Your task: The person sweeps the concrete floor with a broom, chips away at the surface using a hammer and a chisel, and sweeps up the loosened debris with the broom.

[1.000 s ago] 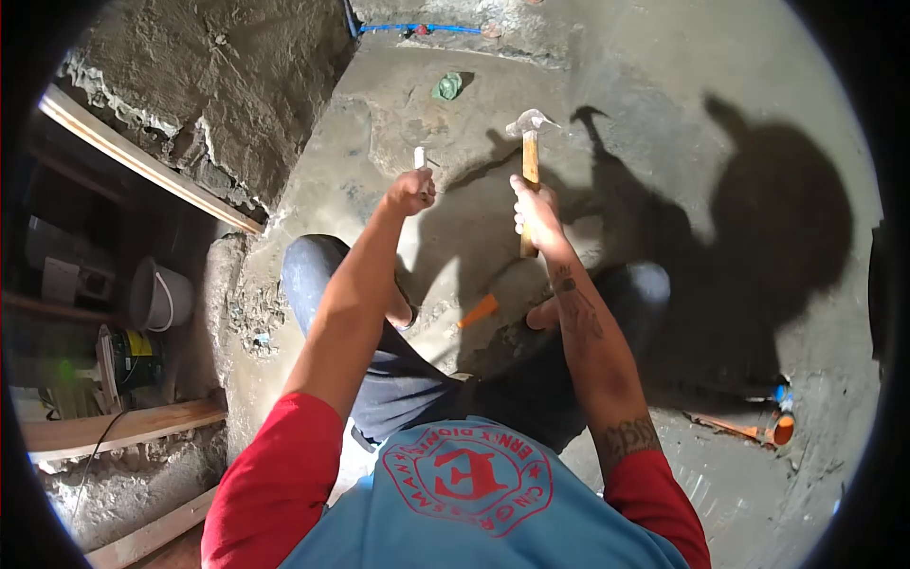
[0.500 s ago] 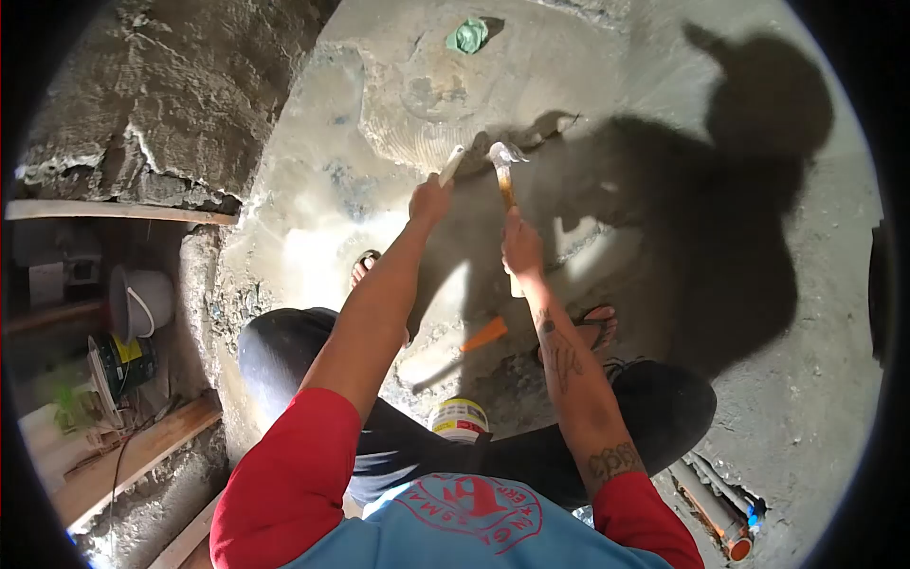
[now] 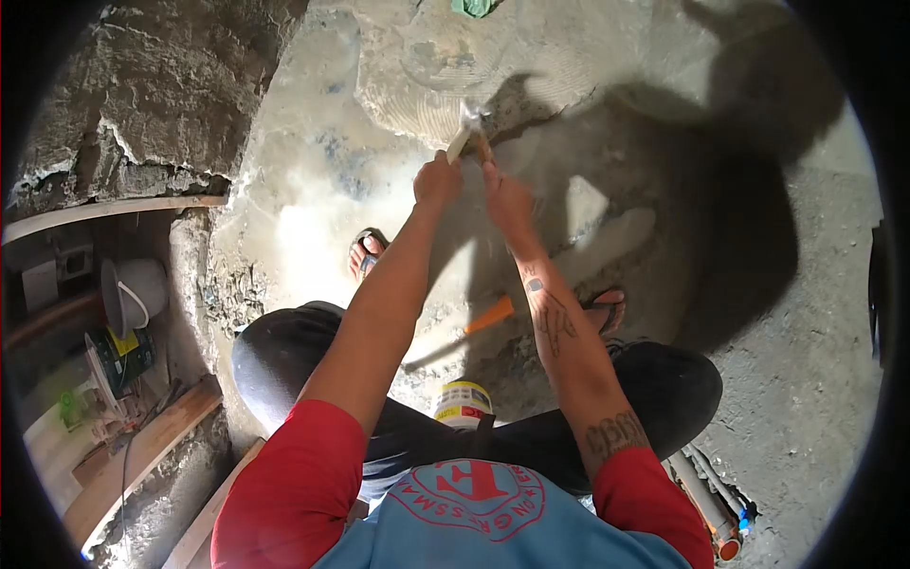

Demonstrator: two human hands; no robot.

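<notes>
My left hand [image 3: 437, 180] is closed around a pale, narrow chisel [image 3: 459, 143], whose upper end points up and away from me. Its lower end is hidden by the hand. The fingers of my right hand [image 3: 509, 204] wrap the wooden handle of a hammer [image 3: 484, 148]. The bright, slightly blurred hammer head is at the chisel's top end; whether they touch, I cannot tell. Just beyond both hands runs the broken edge of a ridged patch [image 3: 408, 112] on the grey concrete floor [image 3: 313, 180].
Between my sandalled feet lies an orange piece [image 3: 490, 314], with a labelled white bucket [image 3: 463, 402] nearer me. Green crumpled material [image 3: 472, 7] is at the far edge. Left is a recess with a grey bucket [image 3: 135, 296] and planks [image 3: 142, 465]. Pipes [image 3: 706, 503] lie at lower right.
My right hand has brought the hammer left and forward, its head now at the chisel's top. The view has tilted slightly, shifting the floor upward in the picture.
</notes>
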